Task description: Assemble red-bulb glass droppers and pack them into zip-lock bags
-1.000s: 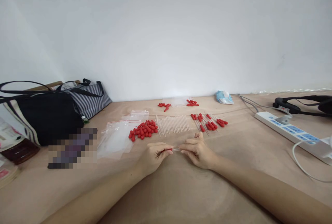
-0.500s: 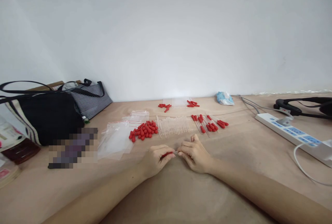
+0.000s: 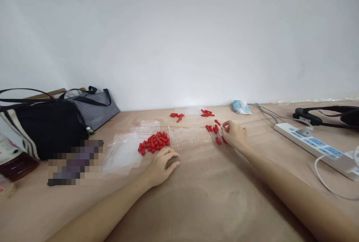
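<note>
My right hand (image 3: 235,133) is closed on a dropper (image 3: 217,122); its red bulb points up and left past my fingertips, and my hand hides most of its tube. Beneath and beside it lies a group of droppers (image 3: 215,129), clear thin tubes with red bulbs, partly covered by the hand. My left hand (image 3: 162,165) rests low over the table, fingers apart and holding nothing. Just beyond it sits a pile of loose red rubber bulbs (image 3: 153,143). A row of thin clear tubes (image 3: 186,137) lies between that pile and the droppers.
Clear zip bags (image 3: 123,152) are left of the bulbs. More red bulbs (image 3: 176,115) and tubes lie near the wall. A tissue pack (image 3: 241,107), a power strip (image 3: 314,146) with cables and a black headset (image 3: 322,116) are rightward; a black bag (image 3: 47,129) stands at left.
My hands have moved apart. The right one has carried the dropper forward and right to the group of droppers. The left one has let go and opened.
</note>
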Action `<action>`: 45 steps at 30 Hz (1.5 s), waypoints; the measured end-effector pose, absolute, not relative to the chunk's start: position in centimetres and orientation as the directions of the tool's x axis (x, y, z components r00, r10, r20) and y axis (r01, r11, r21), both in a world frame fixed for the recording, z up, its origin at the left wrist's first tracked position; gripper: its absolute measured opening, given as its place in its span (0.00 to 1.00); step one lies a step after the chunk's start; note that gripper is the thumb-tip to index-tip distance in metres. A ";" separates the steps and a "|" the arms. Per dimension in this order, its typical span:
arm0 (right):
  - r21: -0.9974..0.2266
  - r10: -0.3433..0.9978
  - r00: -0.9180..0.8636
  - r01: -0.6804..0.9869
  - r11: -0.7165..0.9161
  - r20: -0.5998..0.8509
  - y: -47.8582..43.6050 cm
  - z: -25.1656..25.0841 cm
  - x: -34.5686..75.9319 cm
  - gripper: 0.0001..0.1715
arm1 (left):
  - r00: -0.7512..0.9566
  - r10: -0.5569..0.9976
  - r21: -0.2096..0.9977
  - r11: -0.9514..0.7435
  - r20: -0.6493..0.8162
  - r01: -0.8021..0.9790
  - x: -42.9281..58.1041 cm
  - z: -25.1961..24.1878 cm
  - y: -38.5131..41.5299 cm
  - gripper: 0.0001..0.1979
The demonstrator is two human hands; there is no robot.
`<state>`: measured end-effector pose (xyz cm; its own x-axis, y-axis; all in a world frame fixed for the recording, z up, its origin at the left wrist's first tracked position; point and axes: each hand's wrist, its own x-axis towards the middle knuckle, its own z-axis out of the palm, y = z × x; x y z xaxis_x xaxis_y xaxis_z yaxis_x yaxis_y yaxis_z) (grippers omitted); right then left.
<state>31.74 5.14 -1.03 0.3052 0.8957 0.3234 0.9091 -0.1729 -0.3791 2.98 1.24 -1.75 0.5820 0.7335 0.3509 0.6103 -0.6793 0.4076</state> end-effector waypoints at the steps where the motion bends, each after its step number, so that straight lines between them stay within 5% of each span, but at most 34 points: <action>1: -0.380 0.888 0.359 0.894 -0.239 0.286 5.7 -1.2 32.1 0.14 | 0.599 0.723 0.401 -0.691 0.345 0.602 3.1 -1.7 1.3 0.07; 11: -0.210 0.923 0.311 0.941 -0.266 0.225 6.1 -1.9 31.1 0.12 | 0.608 0.703 0.408 -0.711 0.370 0.573 3.1 -2.0 1.4 0.07; 16: -0.214 0.937 0.212 0.965 -0.155 0.277 6.1 -1.4 29.7 0.14 | 0.607 0.713 0.411 -0.700 0.351 0.584 3.1 -2.0 1.5 0.07; 25: -0.224 0.970 0.234 0.951 -0.214 0.063 8.9 -1.0 25.8 0.16 | 0.541 0.738 0.394 -0.673 0.403 0.626 3.1 -2.0 1.7 0.06; 31: -0.244 0.972 0.229 0.947 -0.210 0.055 9.2 -1.2 25.7 0.16 | 0.412 0.773 0.220 -0.562 0.483 0.797 1.5 0.4 5.8 0.04; 36: -0.251 0.975 0.208 0.950 -0.184 0.073 8.5 -0.8 25.8 0.16 | 0.627 0.727 0.045 -0.662 0.279 0.748 0.9 1.8 8.5 0.03; 45: -0.341 0.937 0.034 0.936 0.093 0.349 4.3 -1.6 27.8 0.11 | 0.613 0.724 0.097 -0.668 0.318 0.738 1.9 2.2 8.0 0.08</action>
